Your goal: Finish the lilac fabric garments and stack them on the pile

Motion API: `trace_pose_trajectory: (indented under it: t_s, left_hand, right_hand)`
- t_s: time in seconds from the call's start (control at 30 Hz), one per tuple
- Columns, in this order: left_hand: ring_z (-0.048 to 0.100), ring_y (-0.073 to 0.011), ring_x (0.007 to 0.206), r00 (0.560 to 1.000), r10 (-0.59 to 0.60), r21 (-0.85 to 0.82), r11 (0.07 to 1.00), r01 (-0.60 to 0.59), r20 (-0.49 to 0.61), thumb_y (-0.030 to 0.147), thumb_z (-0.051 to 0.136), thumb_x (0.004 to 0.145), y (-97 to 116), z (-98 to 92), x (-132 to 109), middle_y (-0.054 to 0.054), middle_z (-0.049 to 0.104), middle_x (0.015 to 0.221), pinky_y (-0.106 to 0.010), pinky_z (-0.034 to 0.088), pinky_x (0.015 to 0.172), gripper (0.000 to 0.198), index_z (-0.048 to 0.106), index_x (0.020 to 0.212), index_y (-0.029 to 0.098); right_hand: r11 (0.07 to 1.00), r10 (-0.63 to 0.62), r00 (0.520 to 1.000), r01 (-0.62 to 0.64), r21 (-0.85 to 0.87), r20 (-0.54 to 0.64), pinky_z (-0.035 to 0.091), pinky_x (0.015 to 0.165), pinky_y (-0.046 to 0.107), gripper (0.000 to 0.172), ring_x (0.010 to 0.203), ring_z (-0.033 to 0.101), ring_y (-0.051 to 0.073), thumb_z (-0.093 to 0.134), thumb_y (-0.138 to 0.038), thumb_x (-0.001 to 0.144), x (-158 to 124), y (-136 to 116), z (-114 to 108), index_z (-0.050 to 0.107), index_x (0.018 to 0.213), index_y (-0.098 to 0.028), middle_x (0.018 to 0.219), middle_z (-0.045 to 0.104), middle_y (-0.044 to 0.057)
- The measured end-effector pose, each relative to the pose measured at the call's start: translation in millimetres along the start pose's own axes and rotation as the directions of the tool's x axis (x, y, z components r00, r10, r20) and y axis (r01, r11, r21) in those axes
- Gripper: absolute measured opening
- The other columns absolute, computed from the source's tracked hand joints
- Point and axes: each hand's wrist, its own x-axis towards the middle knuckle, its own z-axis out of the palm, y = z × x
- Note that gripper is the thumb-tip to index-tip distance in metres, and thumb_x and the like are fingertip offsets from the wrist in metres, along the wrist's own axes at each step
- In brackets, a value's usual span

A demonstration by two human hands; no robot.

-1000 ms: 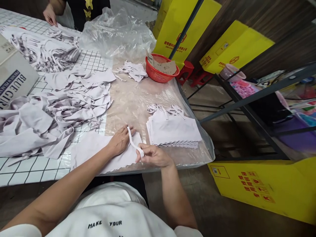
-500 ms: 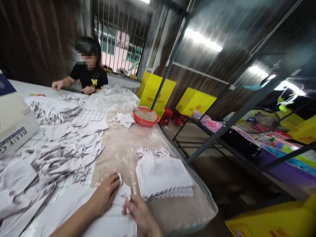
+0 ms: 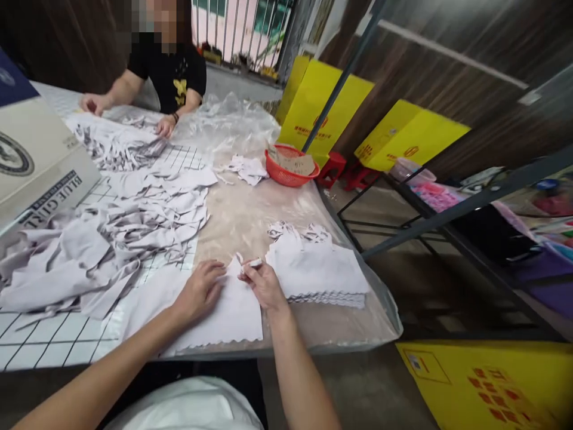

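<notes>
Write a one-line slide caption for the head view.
Left hand on pale cloth, right hand holding a narrow strip, cloth stack alongside.

The cloth panel [image 3: 233, 310] looks matt, the plastic sheeting [image 3: 244, 209] (slightly crinkled) glossy.

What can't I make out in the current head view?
Head view:
Cloth beneath the left hand: covered by it.
White strip, pinched part: hidden by the right hand.
Marks on cardboard in the red basket: too small.
Carton: cut off by the left edge.
Lower-right yellow box: cut off below.
</notes>
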Motion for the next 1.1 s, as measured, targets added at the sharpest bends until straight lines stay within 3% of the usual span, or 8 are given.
trace_pose_trajectory:
  t_s: [0.1,0.27,0.43,0.53,0.63,0.8,1.1]
  left_hand:
    - [0.057,-0.0238,0.101,0.995,-0.076,0.0,0.997,0.076,0.059,0.022,0.048,0.095,1.5,-8.6,0.0,-0.01,0.064,0.105,-0.041,0.051,0.089,0.019,0.065,0.103,0.02]
    - [0.054,-0.0237,0.086,0.935,-0.172,0.099,0.984,0.148,0.31,0.021,0.065,0.084,9.2,-11.6,10.1,-0.007,0.064,0.088,-0.037,0.046,0.075,0.008,0.066,0.091,0.018]
    - [0.053,-0.0216,0.08,0.881,-0.288,0.129,0.958,0.258,0.376,0.022,0.071,0.079,8.1,-18.0,10.9,-0.003,0.062,0.077,-0.036,0.04,0.075,0.014,0.063,0.09,0.017]
    - [0.052,-0.0203,0.078,0.868,-0.32,0.101,0.947,0.305,0.38,0.022,0.068,0.082,7.2,-22.8,6.5,-0.001,0.06,0.073,-0.036,0.038,0.075,0.007,0.062,0.08,0.018]
    - [0.051,-0.0206,0.082,0.882,-0.325,0.05,0.943,0.328,0.34,0.025,0.064,0.085,8.7,-23.6,2.2,-0.003,0.061,0.079,-0.035,0.037,0.075,0.012,0.061,0.075,0.019]
    - [0.052,-0.0211,0.085,0.914,-0.33,-0.064,0.933,0.353,0.237,0.032,0.06,0.089,11.5,-19.1,1.8,-0.005,0.064,0.088,-0.037,0.04,0.079,0.014,0.064,0.088,0.019]
    - [0.054,-0.0201,0.086,0.918,-0.324,-0.104,0.929,0.354,0.23,0.025,0.054,0.092,14.1,-20.5,9.2,-0.004,0.065,0.086,-0.036,0.041,0.081,0.014,0.064,0.084,0.019]
  right_hand:
    - [0.996,0.0,1.0,0.002,-0.088,0.013,0.049,0.064,0.024,0.041,0.063,0.054,0.009,0.084,-0.05,0.064,11.4,14.5,3.3,0.064,0.083,-0.019,0.073,0.058,-0.003]
    - [0.973,-0.055,0.998,0.051,-0.226,-0.011,0.043,0.059,0.023,0.033,0.058,0.047,0.008,0.078,-0.046,0.07,12.8,21.4,-2.2,0.063,0.082,-0.02,0.069,0.057,-0.004]
    - [0.928,-0.045,0.995,0.073,-0.366,0.084,0.042,0.059,0.024,0.031,0.062,0.051,0.01,0.074,-0.046,0.074,11.2,19.4,-3.0,0.064,0.083,-0.019,0.072,0.06,-0.002]
    - [0.895,-0.05,0.991,0.101,-0.435,0.126,0.044,0.062,0.025,0.03,0.069,0.056,0.012,0.071,-0.047,0.078,9.1,21.5,-2.1,0.066,0.085,-0.018,0.079,0.065,0.001]
    - [0.854,-0.067,0.981,0.151,-0.498,0.182,0.046,0.068,0.026,0.026,0.075,0.06,0.014,0.068,-0.044,0.082,8.0,22.8,-2.6,0.069,0.086,-0.018,0.082,0.068,0.002]
    - [0.818,-0.086,0.967,0.206,-0.538,0.24,0.047,0.071,0.028,0.026,0.077,0.062,0.016,0.065,-0.044,0.087,8.1,22.3,-3.1,0.071,0.087,-0.019,0.084,0.071,0.003]
    - [0.781,-0.155,0.946,0.294,-0.551,0.285,0.049,0.075,0.029,0.019,0.08,0.063,0.017,0.064,-0.038,0.088,7.3,19.8,0.6,0.069,0.088,-0.02,0.086,0.07,0.004]
